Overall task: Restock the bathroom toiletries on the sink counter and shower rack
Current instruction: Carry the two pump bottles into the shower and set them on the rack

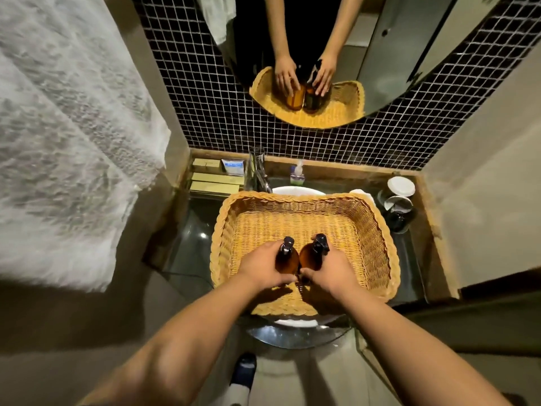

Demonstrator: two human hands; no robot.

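Note:
A yellow wicker basket (377,230) rests on top of the white sink basin (295,190). Inside it, near the front, stand two amber pump bottles side by side. My left hand (263,266) is wrapped around the left amber bottle (285,259). The right amber bottle (310,256) is gripped by my right hand (330,271). Both bottles are upright with black pump heads on top. The rest of the basket holds nothing.
A chrome tap (257,174) and a small clear soap dispenser (297,174) stand behind the basin. Boxed toiletries (216,178) lie at the counter's back left. Dark cups with white lids (399,200) sit at the right. A white towel (67,142) hangs left. The mirror (409,54) is above.

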